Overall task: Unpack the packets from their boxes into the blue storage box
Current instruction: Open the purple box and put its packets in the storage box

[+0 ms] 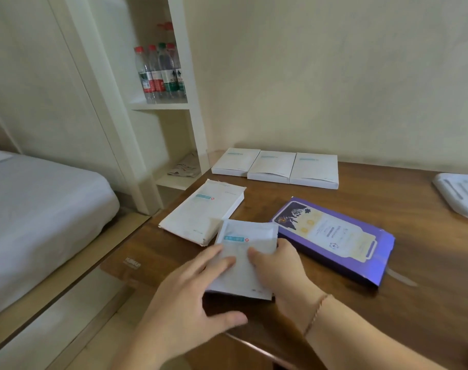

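A stack of white packets [247, 237] with a teal label lies on the wooden table [419, 311] near its front edge. My right hand [279, 267] grips the stack's right side, thumb on top and fingers curled round the edge. The straight fingers of my left hand [192, 287] rest flat on the stack's left part, with the thumb spread out by its near edge. An opened white box [198, 214] lies just left of and behind the packets. Three closed white boxes [274, 165] sit in a row at the back. No blue storage box is in view.
A flat purple box [334, 237] lies right of the packets. A white plastic lid or tray [459, 194] sits at the table's far right edge. Left of the table stand a white shelf with water bottles [160, 73] and a bed [40, 209].
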The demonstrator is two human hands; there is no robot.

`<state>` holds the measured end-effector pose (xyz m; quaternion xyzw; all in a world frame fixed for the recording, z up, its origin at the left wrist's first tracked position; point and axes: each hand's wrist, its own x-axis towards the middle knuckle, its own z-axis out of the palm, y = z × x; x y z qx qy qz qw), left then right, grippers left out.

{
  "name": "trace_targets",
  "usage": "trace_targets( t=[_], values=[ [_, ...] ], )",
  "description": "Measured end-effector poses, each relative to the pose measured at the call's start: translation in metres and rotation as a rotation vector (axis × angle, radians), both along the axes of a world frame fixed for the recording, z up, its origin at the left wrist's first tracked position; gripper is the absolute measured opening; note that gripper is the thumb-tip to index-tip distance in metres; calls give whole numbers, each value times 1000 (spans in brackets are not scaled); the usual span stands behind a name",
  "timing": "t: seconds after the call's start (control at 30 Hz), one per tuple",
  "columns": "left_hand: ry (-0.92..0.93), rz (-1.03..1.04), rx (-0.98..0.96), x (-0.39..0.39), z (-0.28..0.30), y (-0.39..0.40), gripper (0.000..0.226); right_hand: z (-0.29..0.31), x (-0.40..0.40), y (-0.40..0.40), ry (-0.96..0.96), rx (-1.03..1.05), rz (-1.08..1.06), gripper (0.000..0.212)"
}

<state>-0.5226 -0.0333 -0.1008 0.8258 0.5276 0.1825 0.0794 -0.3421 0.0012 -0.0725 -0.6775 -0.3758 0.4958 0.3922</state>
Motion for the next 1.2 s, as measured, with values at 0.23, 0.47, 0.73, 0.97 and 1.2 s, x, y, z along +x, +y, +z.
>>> trace_targets(
  t=[0.23, 0.47, 0.73, 0.97, 1.2],
  values=[
    [-63, 75, 38, 2, -7, 9, 69, 18, 26, -5, -53, -102, 201, 31],
    [-84, 102, -81, 6, 5, 8, 70, 21, 105, -56, -729, 231, 120, 9],
    [5, -167, 175, 125, 54, -12, 73, 9, 191, -88, -1008, 18, -40, 9],
    [293, -353, 327, 234, 25, 13, 57, -5, 206, -94, -892, 148, -217, 25],
    [440, -526, 442, 230, 32, 26, 34, -8, 210, -105, -878, 210, -123, 30]
  ],
)
